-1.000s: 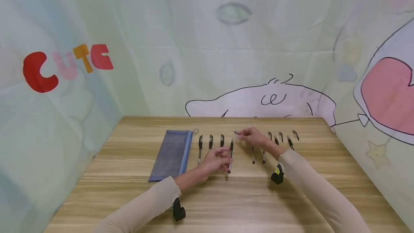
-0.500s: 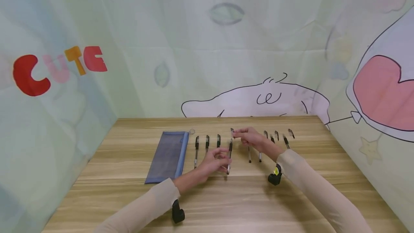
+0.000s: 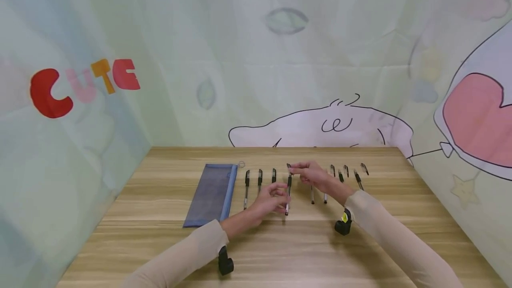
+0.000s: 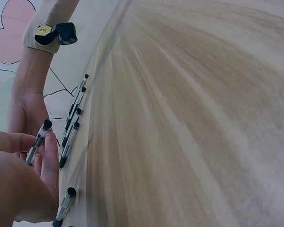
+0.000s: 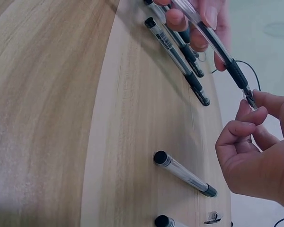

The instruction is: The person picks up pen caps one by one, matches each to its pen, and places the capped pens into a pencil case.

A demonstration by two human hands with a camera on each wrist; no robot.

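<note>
My left hand [image 3: 273, 199] pinches the clear barrel of a gel pen [image 3: 289, 186], which is raised over the table with its black grip section pointing away from me. At the tip end, my right hand [image 3: 313, 175] pinches a clear pen cap with a black clip [image 3: 289, 166] between thumb and fingers. The right wrist view shows the cap [image 5: 249, 98] lined up with the pen, over its tip. From the left wrist, the black end of the barrel [image 4: 47, 124] sticks out between the left fingers.
Left of the hands, several capped pens [image 3: 246, 186] lie in a row beside a blue mesh zip pouch [image 3: 210, 194]. Several uncapped pens [image 3: 358, 179] lie to the right, partly behind the right arm, with loose caps [image 3: 364, 169] behind them. A printed curtain [image 3: 192, 66] surrounds the table.
My right hand has turned the cap from a slant to in line with the pen and brought it down to the tip. The left hand keeps its hold on the barrel.
</note>
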